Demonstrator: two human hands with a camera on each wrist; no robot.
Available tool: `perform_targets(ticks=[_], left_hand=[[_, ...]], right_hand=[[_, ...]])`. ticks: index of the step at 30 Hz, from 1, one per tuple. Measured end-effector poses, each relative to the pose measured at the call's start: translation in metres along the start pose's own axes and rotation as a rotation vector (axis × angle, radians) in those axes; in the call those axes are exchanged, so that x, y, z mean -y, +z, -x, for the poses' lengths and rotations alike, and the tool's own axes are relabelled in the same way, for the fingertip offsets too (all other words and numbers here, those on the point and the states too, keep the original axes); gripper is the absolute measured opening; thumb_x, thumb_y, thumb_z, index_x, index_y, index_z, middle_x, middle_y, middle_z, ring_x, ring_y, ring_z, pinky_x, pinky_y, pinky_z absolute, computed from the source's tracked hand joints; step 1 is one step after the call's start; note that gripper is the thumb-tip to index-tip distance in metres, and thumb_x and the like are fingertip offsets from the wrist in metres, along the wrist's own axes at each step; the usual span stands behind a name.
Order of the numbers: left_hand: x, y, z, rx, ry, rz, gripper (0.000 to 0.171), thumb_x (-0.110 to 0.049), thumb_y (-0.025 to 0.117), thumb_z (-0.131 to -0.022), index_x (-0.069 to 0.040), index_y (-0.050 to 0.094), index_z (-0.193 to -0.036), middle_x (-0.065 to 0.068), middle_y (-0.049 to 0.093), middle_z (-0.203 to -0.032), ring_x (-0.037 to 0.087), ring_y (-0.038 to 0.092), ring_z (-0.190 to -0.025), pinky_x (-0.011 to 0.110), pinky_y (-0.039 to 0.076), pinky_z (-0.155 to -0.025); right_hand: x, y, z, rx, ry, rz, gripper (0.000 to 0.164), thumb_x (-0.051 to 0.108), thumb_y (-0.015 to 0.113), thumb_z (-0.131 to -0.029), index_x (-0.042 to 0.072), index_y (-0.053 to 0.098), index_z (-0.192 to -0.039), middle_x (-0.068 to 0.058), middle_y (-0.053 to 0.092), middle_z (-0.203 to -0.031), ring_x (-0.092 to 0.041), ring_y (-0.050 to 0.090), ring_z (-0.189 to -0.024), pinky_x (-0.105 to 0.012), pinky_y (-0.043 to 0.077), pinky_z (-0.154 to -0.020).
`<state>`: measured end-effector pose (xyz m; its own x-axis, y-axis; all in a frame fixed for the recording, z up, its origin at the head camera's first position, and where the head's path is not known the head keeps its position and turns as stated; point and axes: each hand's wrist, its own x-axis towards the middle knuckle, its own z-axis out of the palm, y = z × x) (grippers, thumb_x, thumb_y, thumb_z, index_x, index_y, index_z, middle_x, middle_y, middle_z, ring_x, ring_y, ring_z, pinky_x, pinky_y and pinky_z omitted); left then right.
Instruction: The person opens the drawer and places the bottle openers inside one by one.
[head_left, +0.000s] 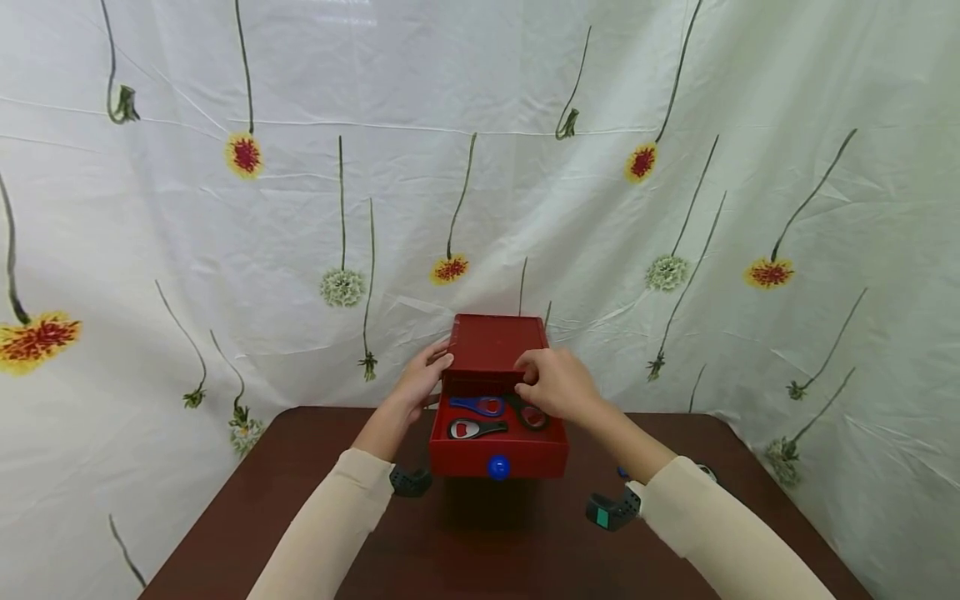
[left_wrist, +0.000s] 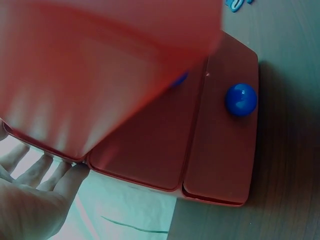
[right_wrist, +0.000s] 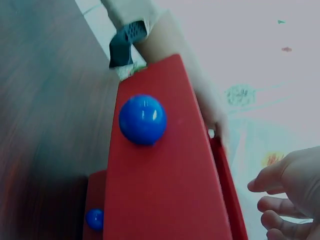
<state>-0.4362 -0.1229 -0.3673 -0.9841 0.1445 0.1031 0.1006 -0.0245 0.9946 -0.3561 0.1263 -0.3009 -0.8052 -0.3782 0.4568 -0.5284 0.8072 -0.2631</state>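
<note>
A small red drawer box point(head_left: 497, 346) stands on the dark brown table point(head_left: 300, 500) in front of me, close to the flowered cloth backdrop point(head_left: 225, 250). Its top drawer point(head_left: 498, 454) is pulled out toward me, with a round blue knob point(head_left: 498, 467) on its front.

My left hand point(head_left: 422, 377) rests against the box's left side, fingers fairly straight and laid flat on the red wall. My right hand point(head_left: 555, 385) is at the box's front right, over the right end of the pulled-out drawer, fingers curled; I cannot tell whether they pinch anything. The two hands are apart, one on each side of the box.

Inside the drawer, left of my right hand, lie a blue-handled bottle opener point(head_left: 477, 406) and, nearer the knob, a black-handled bottle opener point(head_left: 476, 429). A pair of scissors with red handles point(head_left: 531, 414) lies just under my right hand.
</note>
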Motion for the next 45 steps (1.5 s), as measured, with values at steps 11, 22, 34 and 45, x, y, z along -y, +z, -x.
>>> perform_targets(ticks=[11,22,34,45], left_hand=[[-0.002,-0.003,0.0,-0.003,0.0,-0.004,0.053,-0.027,0.051,-0.111,-0.015,0.038,-0.161,0.012,0.039,-0.158,0.036,0.043,-0.14,0.062,0.044,-0.104],[0.002,-0.005,0.0,-0.006,0.002,-0.001,0.053,-0.027,0.051,-0.111,-0.014,0.038,-0.16,0.012,0.039,-0.159,0.035,0.043,-0.14,0.061,0.045,-0.104],[0.003,-0.008,0.001,-0.012,-0.003,0.004,0.053,-0.028,0.051,-0.111,-0.014,0.038,-0.16,0.013,0.039,-0.159,0.036,0.044,-0.138,0.062,0.044,-0.104],[0.003,0.0,0.0,-0.018,0.005,-0.022,0.054,-0.028,0.053,-0.11,-0.014,0.039,-0.16,0.012,0.041,-0.158,0.035,0.046,-0.138,0.059,0.049,-0.1]], right_hand=[[0.016,-0.005,0.028,-0.002,-0.091,-0.13,0.026,0.015,0.083,-0.088,0.007,0.076,-0.111,0.008,0.069,-0.081,-0.005,0.06,-0.068,-0.028,0.05,-0.061],[0.029,0.004,0.059,-0.045,-0.132,-0.196,0.023,0.018,0.084,-0.088,0.013,0.078,-0.109,0.012,0.069,-0.082,-0.002,0.054,-0.063,-0.026,0.048,-0.056],[0.046,0.023,0.096,-0.175,-0.15,-0.224,0.03,0.018,0.089,-0.083,0.011,0.078,-0.11,0.011,0.069,-0.084,0.0,0.053,-0.067,-0.025,0.049,-0.06],[0.052,0.073,0.128,-0.304,-0.002,-0.39,0.03,0.023,0.088,-0.086,0.01,0.064,-0.099,0.01,0.069,-0.077,0.004,0.056,-0.057,-0.022,0.052,-0.055]])
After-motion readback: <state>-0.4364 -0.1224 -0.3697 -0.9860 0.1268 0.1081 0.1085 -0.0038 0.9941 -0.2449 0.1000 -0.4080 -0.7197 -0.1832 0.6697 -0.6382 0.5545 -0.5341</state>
